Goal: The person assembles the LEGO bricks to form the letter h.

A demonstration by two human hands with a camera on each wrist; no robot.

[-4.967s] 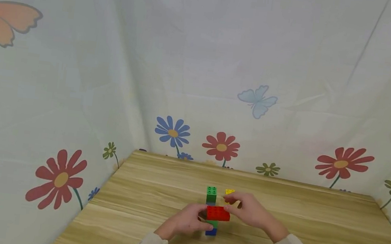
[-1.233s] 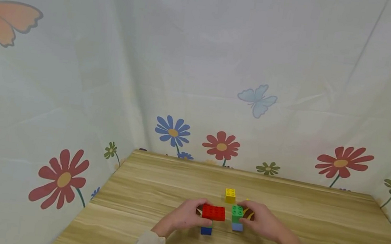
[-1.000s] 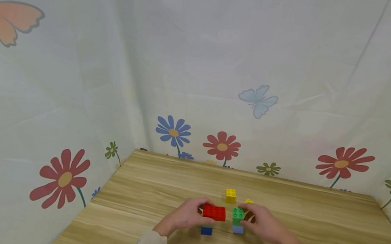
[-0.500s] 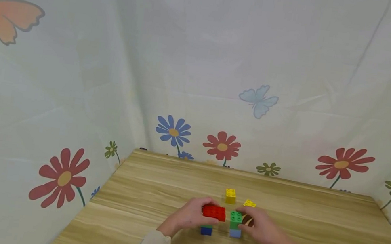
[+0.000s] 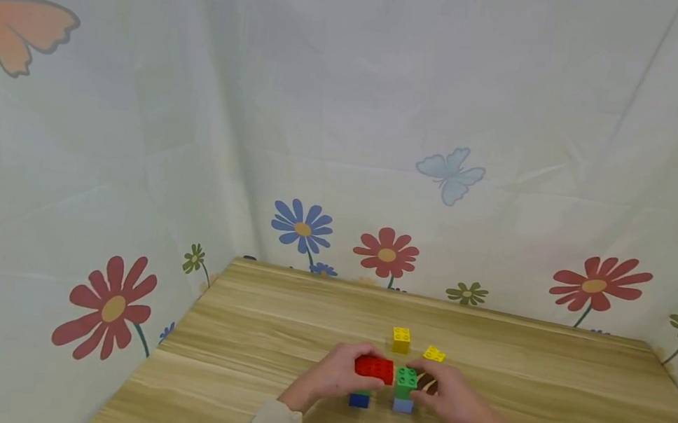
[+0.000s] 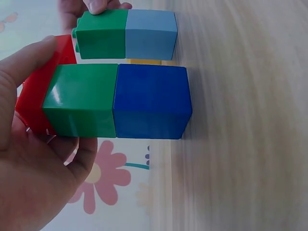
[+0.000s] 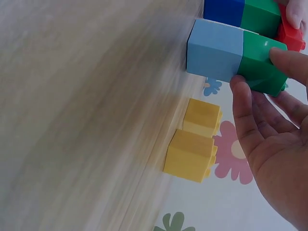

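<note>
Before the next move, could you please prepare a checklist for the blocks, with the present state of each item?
1. Left hand holds red block: ok.
2. Red block sits on first green block, above dark blue block: ok.
3. Red block fully pressed down: cannot tell; seam partly hidden.
4. Right hand grips second green block, above light blue block: ok.
5. Red block joins both stacks: not ok; second green block's studs are bare.
6. Left yellow block and right yellow block free of hands: ok.
</note>
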